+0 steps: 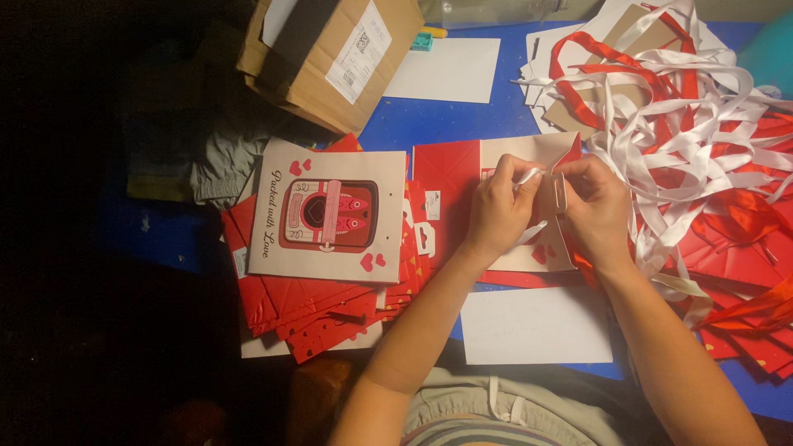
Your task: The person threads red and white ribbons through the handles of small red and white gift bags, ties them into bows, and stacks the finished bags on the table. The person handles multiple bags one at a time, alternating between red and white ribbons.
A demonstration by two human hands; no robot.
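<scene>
- Left hand (496, 206): fingers pinched on the end of a white ribbon (529, 176), stiff and narrow.
- Right hand (596, 205): fingertips gripping the top edge of a cream-and-red paper gift bag (529, 256), lying flat on the blue table (429, 120).
- Best done with the ribbon end kept taut and the bag edge held steady.
- Glossy ribbon tangle (702, 107), red and white, at right.
- Flat bag stack (330, 215) at left; cardboard box (330, 49) beyond.
</scene>
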